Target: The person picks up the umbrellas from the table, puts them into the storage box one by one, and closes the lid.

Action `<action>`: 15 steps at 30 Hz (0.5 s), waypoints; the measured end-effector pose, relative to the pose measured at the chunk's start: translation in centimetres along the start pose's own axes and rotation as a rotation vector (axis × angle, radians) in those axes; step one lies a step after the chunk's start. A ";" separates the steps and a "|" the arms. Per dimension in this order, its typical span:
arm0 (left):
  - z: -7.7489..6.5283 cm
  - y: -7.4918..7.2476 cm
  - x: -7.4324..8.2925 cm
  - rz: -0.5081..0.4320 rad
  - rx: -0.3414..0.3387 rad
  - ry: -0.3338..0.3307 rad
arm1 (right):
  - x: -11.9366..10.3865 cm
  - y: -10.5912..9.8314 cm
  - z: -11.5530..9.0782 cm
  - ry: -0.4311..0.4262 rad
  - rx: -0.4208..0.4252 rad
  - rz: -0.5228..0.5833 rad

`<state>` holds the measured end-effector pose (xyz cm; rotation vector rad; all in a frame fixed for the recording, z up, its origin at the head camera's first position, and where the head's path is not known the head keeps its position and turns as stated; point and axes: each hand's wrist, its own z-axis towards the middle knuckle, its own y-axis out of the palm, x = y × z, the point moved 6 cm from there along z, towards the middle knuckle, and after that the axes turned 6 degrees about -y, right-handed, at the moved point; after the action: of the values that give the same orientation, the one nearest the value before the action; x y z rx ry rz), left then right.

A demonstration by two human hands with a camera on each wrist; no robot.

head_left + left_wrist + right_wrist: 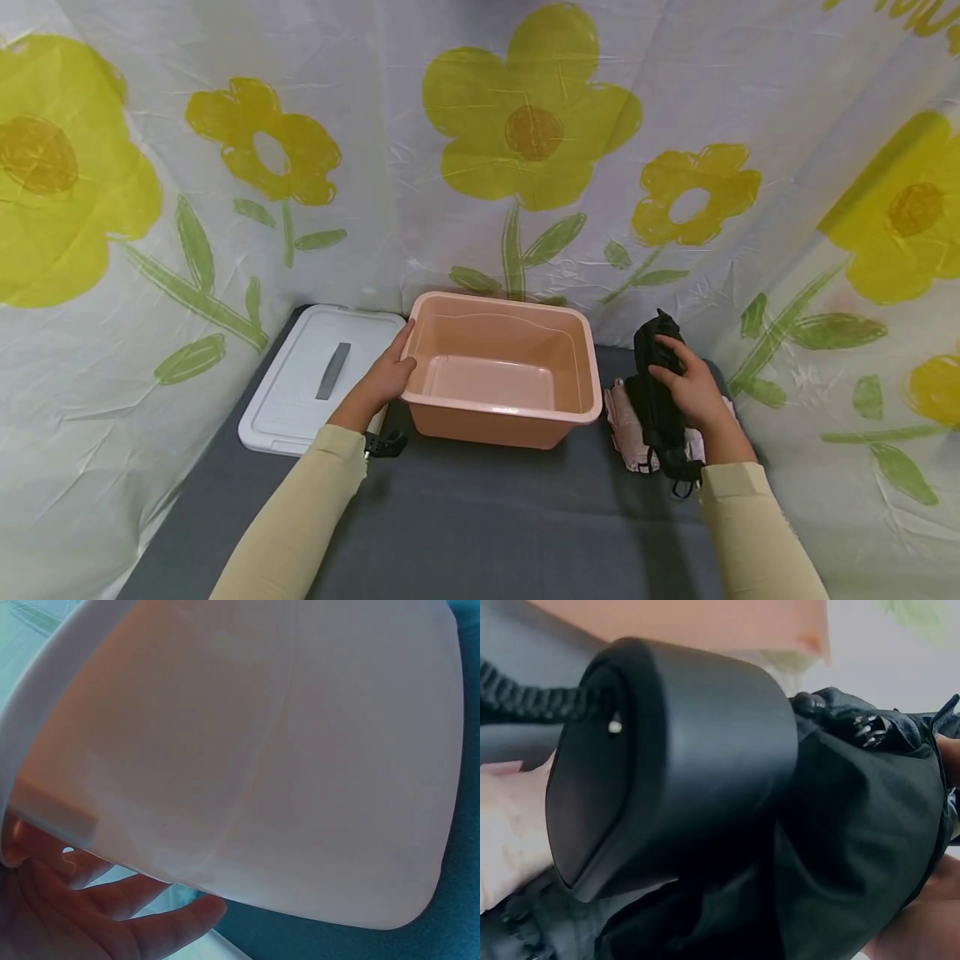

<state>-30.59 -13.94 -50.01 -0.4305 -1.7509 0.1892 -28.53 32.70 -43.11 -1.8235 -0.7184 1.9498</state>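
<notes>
A peach plastic storage bin (487,429) stands in the middle, its inside showing bare. My left hand (387,368) grips its left rim; in the left wrist view the fingers (176,926) lie against the outside of the bin wall (300,787). On the right, my right hand (693,390) holds a folded black umbrella (658,404) over a small pile of pinkish folded cloth (626,425). The umbrella's smooth handle (720,742) with its braided cord fills much of the right wrist view, and fingers (922,919) wrap the black fabric at the far end.
Left of the bin lies a white lid (292,392) with a grey handle strip. Everything stands on a dark grey table (480,517). A white curtain (360,233) printed with yellow flowers hangs close behind and at both sides.
</notes>
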 end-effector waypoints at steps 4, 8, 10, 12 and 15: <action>0.0 -0.1 -0.1 -0.008 -0.001 -0.001 | -1.4 0.1 0.2 -0.016 -0.018 -0.011; 0.2 -0.1 -0.2 -0.009 0.001 -0.005 | -2.6 0.3 0.4 -0.029 -0.039 -0.022; 0.3 0.0 -0.3 -0.013 0.001 -0.009 | -3.2 0.5 0.4 -0.022 -0.054 -0.007; 0.4 0.0 -0.3 -0.017 0.000 -0.012 | -3.7 0.6 0.6 -0.016 -0.065 -0.004; 0.3 0.0 -0.3 -0.022 -0.003 -0.015 | -4.6 0.8 0.8 -0.021 -0.079 -0.013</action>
<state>-30.87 -14.01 -50.35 -0.4123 -1.7699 0.1747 -28.87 29.30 -39.88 -1.8413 -0.8231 1.9607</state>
